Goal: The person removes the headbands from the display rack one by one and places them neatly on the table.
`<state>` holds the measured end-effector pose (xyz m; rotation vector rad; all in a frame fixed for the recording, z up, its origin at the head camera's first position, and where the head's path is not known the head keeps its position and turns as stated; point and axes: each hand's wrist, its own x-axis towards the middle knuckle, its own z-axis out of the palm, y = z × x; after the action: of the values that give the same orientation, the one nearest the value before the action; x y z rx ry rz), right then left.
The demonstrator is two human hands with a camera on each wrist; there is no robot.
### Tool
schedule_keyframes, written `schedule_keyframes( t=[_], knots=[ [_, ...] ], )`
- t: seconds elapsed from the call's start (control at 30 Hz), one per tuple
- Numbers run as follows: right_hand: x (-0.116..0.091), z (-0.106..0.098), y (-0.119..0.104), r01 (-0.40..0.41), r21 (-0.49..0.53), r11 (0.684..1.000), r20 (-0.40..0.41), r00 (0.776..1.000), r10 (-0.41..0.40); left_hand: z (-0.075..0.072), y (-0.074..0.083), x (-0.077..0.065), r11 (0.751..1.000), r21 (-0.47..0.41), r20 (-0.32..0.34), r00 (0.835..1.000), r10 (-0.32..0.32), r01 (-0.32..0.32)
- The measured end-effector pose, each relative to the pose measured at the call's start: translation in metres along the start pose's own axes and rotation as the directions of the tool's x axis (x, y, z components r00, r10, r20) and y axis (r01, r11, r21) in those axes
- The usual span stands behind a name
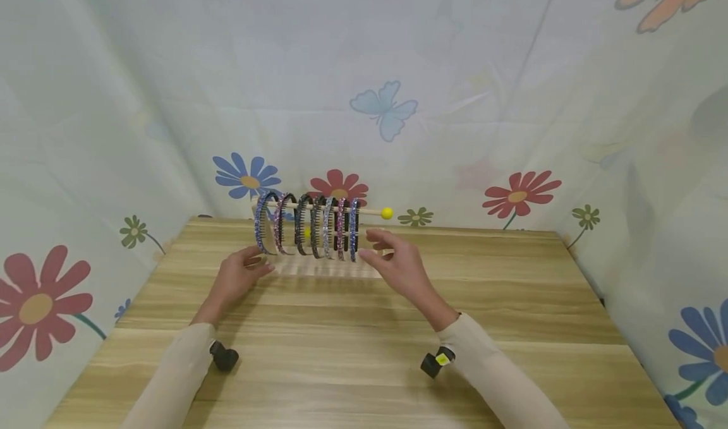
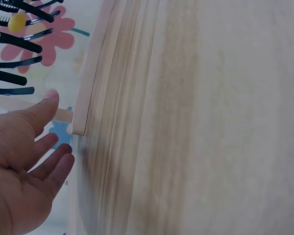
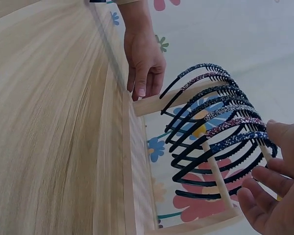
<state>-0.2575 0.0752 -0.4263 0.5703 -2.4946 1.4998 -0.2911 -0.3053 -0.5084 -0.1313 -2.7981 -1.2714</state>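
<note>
Several glittery headbands [image 1: 315, 230] in blue, pink, black and silver hang in a row on a pale wooden rack [image 3: 130, 166]. The rack stands on the table's far side, its upper rod tipped with a yellow ball [image 1: 387, 213]. At the rack's left end is my left hand [image 1: 236, 277], fingers apart and loosely bent; in the left wrist view its thumb lies close to the rack's side post. My right hand [image 3: 279, 191] is beside the blue headband [image 3: 240, 139] at the right end, fingers spread and slightly bent. Whether its fingertips touch that headband is unclear.
The wood-grain table [image 1: 341, 347] reaches back to a fabric backdrop [image 1: 318, 69] printed with flowers and a butterfly. A small black camera is strapped at each wrist.
</note>
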Motion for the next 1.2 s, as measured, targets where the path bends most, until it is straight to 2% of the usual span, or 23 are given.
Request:
schedule_keyframes(
  t=[0.23,0.57,0.83,1.2],
  knots=[
    [0.006,0.004,0.0,-0.03,0.038,0.999,0.004,1.0,0.029,0.004,-0.005,0.004,0.999,-0.009,0.006,0.999,0.031,-0.031],
    [0.012,0.012,-0.001,-0.006,0.073,0.997,0.036,0.999,0.003,0.005,-0.01,0.008,0.999,0.02,0.012,0.999,0.032,-0.032],
    [0.015,0.016,-0.002,-0.082,0.113,0.99,0.058,0.995,0.076,0.005,-0.01,0.01,0.998,0.035,0.009,0.998,0.055,-0.055],
    [0.016,0.018,-0.001,-0.1,0.133,0.986,0.029,0.995,0.097,0.007,-0.011,0.01,0.998,0.043,0.001,0.999,0.054,-0.054]
  ],
)
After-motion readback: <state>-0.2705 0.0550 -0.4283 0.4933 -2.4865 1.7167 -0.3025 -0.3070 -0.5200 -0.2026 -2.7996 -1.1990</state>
